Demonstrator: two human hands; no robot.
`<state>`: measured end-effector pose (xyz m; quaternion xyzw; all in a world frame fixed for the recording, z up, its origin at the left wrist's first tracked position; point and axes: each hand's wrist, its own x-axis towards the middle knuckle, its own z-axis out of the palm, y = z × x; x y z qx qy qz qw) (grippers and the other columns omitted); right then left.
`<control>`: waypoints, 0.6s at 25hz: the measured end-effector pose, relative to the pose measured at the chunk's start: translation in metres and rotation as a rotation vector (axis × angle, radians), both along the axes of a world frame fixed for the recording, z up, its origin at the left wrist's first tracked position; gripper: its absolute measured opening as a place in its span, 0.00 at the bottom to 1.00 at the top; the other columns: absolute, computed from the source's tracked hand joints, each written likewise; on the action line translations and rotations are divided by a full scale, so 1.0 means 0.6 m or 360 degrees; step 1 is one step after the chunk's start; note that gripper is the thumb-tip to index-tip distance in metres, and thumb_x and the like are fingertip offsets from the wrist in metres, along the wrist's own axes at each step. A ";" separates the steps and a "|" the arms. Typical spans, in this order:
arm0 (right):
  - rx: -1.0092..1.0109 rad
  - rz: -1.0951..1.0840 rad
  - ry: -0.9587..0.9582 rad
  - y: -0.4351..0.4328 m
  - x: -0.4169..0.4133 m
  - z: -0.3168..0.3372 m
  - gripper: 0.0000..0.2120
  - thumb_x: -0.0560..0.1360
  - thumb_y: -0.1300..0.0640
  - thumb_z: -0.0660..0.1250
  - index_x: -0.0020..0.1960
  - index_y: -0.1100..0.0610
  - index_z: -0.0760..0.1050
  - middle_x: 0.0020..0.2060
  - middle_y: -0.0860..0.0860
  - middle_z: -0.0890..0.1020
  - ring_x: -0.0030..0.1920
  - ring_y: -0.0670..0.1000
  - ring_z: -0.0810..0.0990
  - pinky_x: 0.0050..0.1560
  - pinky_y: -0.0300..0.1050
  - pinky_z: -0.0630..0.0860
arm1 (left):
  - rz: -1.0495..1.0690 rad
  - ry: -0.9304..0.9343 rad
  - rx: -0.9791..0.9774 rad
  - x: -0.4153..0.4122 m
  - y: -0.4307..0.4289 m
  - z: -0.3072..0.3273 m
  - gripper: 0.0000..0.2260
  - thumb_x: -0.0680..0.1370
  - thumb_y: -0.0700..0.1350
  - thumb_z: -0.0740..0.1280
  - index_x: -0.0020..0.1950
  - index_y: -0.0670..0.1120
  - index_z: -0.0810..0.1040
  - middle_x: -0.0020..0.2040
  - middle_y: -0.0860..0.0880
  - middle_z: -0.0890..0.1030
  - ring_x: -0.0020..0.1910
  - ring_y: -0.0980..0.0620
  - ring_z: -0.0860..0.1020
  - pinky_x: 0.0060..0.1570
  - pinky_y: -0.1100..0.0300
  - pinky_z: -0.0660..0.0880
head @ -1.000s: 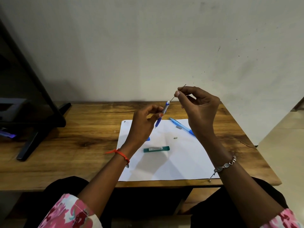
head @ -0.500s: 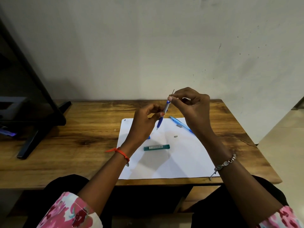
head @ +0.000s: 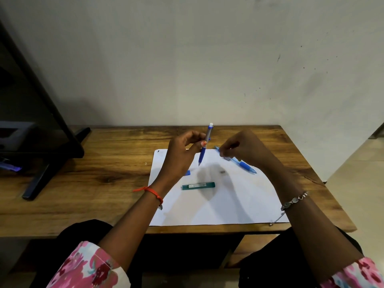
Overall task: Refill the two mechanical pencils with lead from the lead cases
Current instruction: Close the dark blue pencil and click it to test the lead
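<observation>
A white sheet of paper (head: 228,204) lies on the wooden table (head: 83,183); on it, the green rectangular lead case (head: 198,185) sits near the middle, with the light-blue plastic mechanical pencil (head: 242,164) behind it to the right.

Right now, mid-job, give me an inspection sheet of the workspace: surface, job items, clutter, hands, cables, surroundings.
Surface: wooden table; white paper sheet on it.
Job's things: dark blue pencil near upright; light blue pencil, green lead case and blue case on the sheet.
Clutter: small grey piece.
Hands: left hand holds the dark blue pencil; right hand over the light blue pencil, contact unclear.
Cables: nothing seen.
Surroundings: black stand, wall.
</observation>
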<state>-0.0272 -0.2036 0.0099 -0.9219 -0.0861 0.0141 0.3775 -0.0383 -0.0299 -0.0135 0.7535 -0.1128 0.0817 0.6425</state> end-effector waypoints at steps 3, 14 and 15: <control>-0.0525 0.0181 0.0246 0.004 0.003 -0.027 0.10 0.66 0.66 0.73 0.48 0.64 0.82 0.45 0.59 0.84 0.34 0.44 0.76 0.31 0.27 0.68 | -0.0009 0.0014 -0.0035 0.001 0.000 0.000 0.10 0.74 0.35 0.66 0.43 0.51 0.76 0.43 0.54 0.80 0.46 0.54 0.80 0.52 0.53 0.78; 0.0718 -0.0074 -0.0072 0.007 -0.006 0.011 0.05 0.69 0.68 0.69 0.42 0.63 0.82 0.31 0.55 0.82 0.27 0.46 0.78 0.34 0.37 0.77 | -0.0012 -0.0021 -0.0029 0.003 -0.001 -0.001 0.07 0.75 0.36 0.65 0.46 0.47 0.77 0.42 0.55 0.80 0.43 0.56 0.79 0.45 0.65 0.79; 0.1035 -0.0077 -0.0120 0.007 -0.007 0.019 0.06 0.70 0.68 0.69 0.44 0.61 0.82 0.32 0.53 0.83 0.30 0.47 0.79 0.36 0.37 0.78 | -0.0018 -0.0022 -0.0022 0.002 -0.001 0.000 0.07 0.75 0.35 0.65 0.47 0.47 0.77 0.42 0.56 0.80 0.43 0.57 0.79 0.43 0.67 0.78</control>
